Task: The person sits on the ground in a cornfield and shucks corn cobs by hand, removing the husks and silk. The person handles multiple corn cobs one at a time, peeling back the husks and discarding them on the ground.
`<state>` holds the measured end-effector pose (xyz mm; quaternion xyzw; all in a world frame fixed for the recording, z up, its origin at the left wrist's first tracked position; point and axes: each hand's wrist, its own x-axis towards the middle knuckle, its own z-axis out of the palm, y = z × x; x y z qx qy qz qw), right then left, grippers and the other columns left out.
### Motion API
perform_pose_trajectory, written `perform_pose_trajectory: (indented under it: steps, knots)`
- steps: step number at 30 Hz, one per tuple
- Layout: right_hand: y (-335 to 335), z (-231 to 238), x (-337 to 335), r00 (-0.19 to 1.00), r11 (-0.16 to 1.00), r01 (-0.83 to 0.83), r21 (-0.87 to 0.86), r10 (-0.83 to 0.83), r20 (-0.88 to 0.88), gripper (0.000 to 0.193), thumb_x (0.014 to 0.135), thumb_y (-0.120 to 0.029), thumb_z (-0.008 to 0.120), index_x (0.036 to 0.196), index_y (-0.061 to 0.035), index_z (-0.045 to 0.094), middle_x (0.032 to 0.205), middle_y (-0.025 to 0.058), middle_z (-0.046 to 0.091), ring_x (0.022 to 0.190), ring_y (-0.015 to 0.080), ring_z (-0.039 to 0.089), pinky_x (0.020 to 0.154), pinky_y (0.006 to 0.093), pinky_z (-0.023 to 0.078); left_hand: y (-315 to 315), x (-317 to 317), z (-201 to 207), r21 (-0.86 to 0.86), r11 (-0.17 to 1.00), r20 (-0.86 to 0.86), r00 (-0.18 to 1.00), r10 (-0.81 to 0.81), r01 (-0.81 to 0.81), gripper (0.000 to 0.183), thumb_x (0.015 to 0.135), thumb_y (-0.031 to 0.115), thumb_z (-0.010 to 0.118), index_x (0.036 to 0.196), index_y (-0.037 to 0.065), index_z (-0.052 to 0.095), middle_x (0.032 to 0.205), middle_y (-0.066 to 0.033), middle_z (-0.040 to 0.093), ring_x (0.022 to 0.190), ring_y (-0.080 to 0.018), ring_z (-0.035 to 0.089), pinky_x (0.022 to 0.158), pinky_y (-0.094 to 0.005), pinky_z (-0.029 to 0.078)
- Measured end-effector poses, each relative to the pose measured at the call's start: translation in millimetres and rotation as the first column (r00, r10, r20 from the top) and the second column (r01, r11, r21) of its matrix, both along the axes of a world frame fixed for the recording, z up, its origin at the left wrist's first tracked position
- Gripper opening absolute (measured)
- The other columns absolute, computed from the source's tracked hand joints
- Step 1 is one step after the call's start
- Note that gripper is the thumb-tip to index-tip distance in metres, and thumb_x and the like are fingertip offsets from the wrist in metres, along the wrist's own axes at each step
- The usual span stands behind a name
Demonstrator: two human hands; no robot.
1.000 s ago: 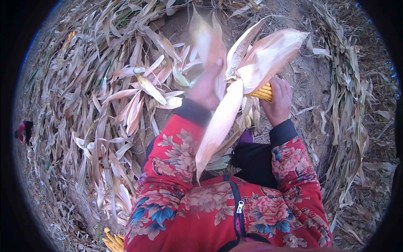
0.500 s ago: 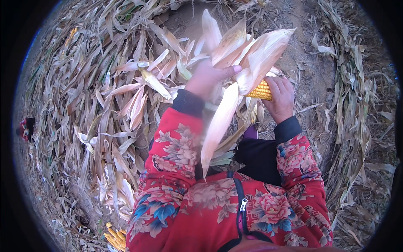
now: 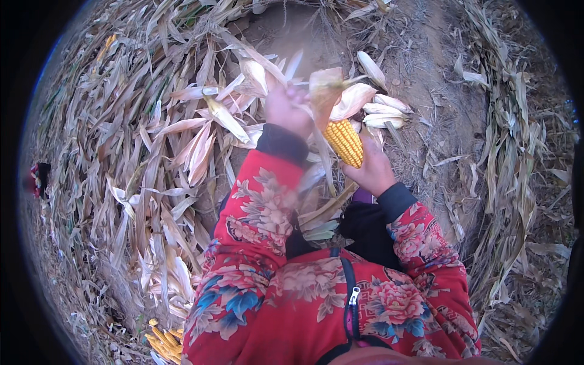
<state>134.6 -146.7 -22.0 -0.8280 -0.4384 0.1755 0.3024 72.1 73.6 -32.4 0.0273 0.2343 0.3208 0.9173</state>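
- Outdoor soil [image 3: 423, 67], dry husks [image 3: 198, 159] strewn over it.
- Right hand [image 3: 373, 169] curled around yellow corn cob [image 3: 344, 143].
- Left hand [image 3: 288, 112] blurred beside pale husk leaf [image 3: 326, 92]; grip cannot be told.

The left forearm [image 3: 260, 210] slants up from the lower centre-left of the frame, its wrist [image 3: 282, 146] roughly in line, to the left grip [image 3: 291, 111], which sits above centre, blurred, with its finger pose hard to make out. From the lower right, the right forearm [image 3: 424, 237] angles up and leftward to the right grip [image 3: 372, 168], lower in the frame than the left, closed with its fingers partly hidden.
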Motion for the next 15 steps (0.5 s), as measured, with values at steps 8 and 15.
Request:
perform_pose_trajectory:
  steps: [8,15]
  knots:
    - [16,18,-53,0.389,0.996,0.081,0.044,0.009,-0.921,0.04,0.083,-0.008,0.057,0.122,0.0023,0.051,0.105,0.0035,0.061,0.087,0.0121,0.059,0.078,0.0269,0.049,26,-3,19,0.214,0.909,-0.353,0.839,0.414,-0.359,0.011,0.094,0.012,0.04,0.084,0.007,0.042,0.059,0.003,0.032,0.044,-0.0094,0.029,0.043,-0.0269,0.026]
    - [-19,17,-26,0.204,0.973,0.229,-0.02,-0.068,-0.977,0.048,0.087,-0.019,0.069,0.125,0.0017,0.047,0.098,0.0123,0.063,0.076,0.0197,0.064,0.067,0.0329,0.057,82,-58,16,0.326,0.811,-0.127,0.827,0.548,-0.486,0.023,0.095,0.022,0.054,0.078,0.009,0.047,0.062,-0.0001,0.043,0.047,-0.0116,0.038,0.046,-0.0273,0.033]
